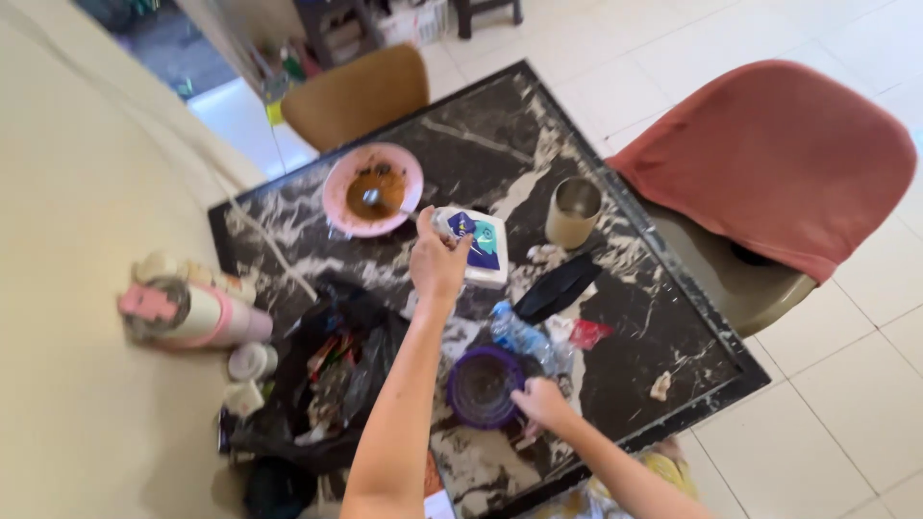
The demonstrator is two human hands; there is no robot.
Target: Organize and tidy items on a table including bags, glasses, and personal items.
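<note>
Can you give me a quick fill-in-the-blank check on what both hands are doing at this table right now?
1. The left hand holds a white ____ with a blue label.
2. The right hand rests at the rim of a ____ bowl.
3. A spoon lies in the ____ plate of brown food.
4. Beside the metal cup stands a chair with a ____ cover.

Missing words: carton; purple; pink; red

The left hand (437, 261) grips a white carton (476, 246) above the marble table (673, 327), near a pink plate (373, 189) holding a spoon (377, 199). The right hand (541, 401) rests at the rim of a purple bowl (481, 386), just beside a plastic bottle (519, 336). A metal cup (574, 211) stands close to the red chair (779, 154).
</note>
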